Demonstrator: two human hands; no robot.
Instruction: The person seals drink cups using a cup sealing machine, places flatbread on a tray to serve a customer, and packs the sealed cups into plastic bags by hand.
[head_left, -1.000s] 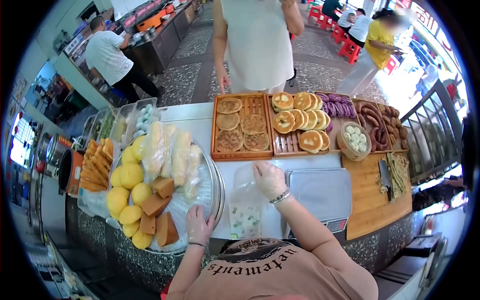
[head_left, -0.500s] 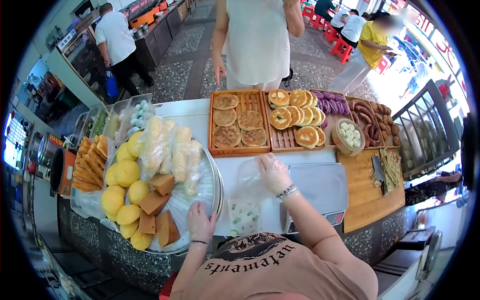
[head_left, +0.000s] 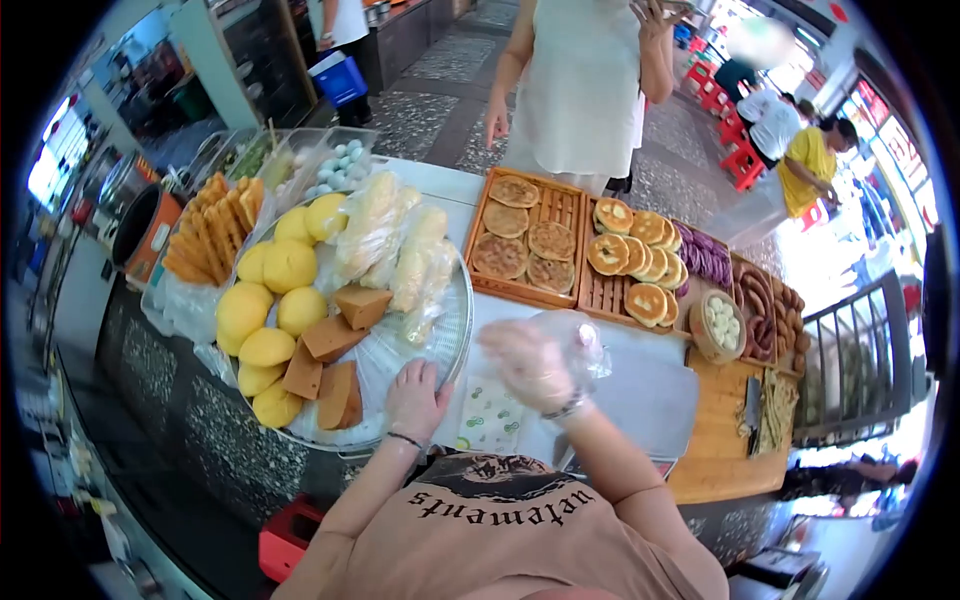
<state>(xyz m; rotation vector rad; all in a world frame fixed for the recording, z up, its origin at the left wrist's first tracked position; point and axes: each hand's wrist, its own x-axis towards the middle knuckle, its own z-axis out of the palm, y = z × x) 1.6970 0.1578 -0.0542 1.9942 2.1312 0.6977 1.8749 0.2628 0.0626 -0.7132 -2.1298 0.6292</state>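
My left hand (head_left: 415,402), in a clear plastic glove, lies flat with fingers stretched out on the near right part of the round tray (head_left: 463,335). Over the white counter hovers my right hand (head_left: 525,365), also gloved and slightly blurred, fingers extended leftward with nothing visible in them. Just right of it a crumpled clear plastic bag (head_left: 585,350) lies by the scale's metal plate (head_left: 640,400). Below my right hand is a white bag with green print (head_left: 492,415). The tray carries yellow buns (head_left: 290,265), brown cake pieces (head_left: 340,395) and plastic-wrapped corn (head_left: 420,265).
Wooden trays hold flatbreads (head_left: 500,257), round pan-fried cakes (head_left: 608,254) and sausages (head_left: 757,305). A knife (head_left: 752,410) lies on the wooden board (head_left: 705,450). Fried dough sticks (head_left: 210,235) stand left. Across the counter stands a person in a white top (head_left: 580,90).
My right hand has moved left, away from the plastic bag, toward the tray. My left hand stays on the tray. The whole view has turned, shifting the counter rightward.
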